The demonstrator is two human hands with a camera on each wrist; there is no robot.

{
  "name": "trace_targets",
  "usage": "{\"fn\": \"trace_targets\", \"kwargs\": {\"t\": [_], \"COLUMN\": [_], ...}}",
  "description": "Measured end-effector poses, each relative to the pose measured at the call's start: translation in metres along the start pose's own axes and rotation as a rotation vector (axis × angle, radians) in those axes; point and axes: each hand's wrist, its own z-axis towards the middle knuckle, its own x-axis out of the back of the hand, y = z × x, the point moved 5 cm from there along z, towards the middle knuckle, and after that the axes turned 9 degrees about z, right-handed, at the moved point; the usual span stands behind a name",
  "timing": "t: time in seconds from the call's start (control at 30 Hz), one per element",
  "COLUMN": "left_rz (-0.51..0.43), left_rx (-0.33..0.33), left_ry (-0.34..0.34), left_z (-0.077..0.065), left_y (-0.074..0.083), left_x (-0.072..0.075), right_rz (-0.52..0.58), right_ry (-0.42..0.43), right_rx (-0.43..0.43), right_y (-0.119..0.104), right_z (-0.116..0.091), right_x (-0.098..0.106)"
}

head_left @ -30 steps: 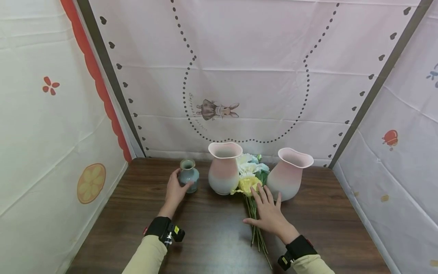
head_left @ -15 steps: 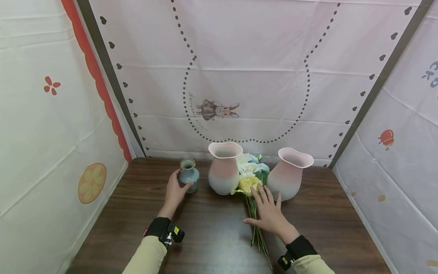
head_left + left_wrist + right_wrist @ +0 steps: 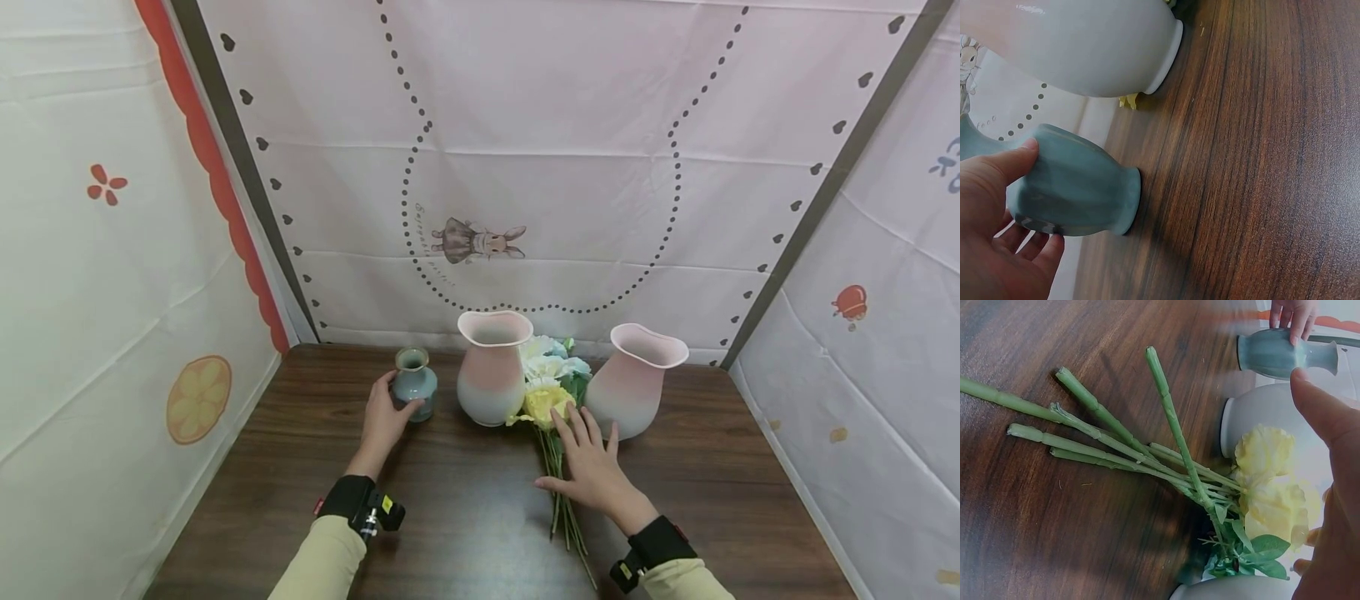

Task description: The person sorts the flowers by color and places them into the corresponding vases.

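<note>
My left hand [image 3: 386, 423] grips a small blue-green vase [image 3: 1072, 181] standing upright on the table, thumb on one side and fingers curled round the other. A bunch of artificial flowers with yellow, white and pale blue heads [image 3: 550, 400] lies between two larger pink-and-white vases. Its green stems [image 3: 1129, 450] point toward the front of the table. Above the stems and the yellow bloom [image 3: 1272, 500] spreads my right hand [image 3: 596, 475], fingers extended and thumb apart. Its fingertips are at the yellow flower and the right pink vase; whether they touch cannot be made out.
One pink-and-white vase [image 3: 491, 375] stands upright right of the small vase. The other [image 3: 633, 387] is right of the flowers and looks tilted. Behind the dark wooden table [image 3: 465, 517] hangs a printed white cloth [image 3: 555, 208], with more cloth on both sides.
</note>
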Motion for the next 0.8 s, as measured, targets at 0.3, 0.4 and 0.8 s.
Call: {"fn": "trace_targets", "kwargs": {"t": [0.3,0.4,0.8], "left_rz": [0.001,0.006,0.015], "left_rx": [0.004,0.005,0.006], "left_ry": [-0.005,-0.008,-0.016], "left_z": [-0.001,-0.001,-0.002], "left_y": [-0.001,-0.001,-0.001], "left_x": [0.0,0.0,0.0], "right_rz": [-0.028,-0.037,-0.021], "right_ry": [0.042,0.053,0.309], "right_rx": [0.015,0.014,0.078], "right_y": [-0.002,-0.001,-0.002], "right_z": [-0.001,-0.001,-0.004], "right_x": [0.006,0.007,0.017]}}
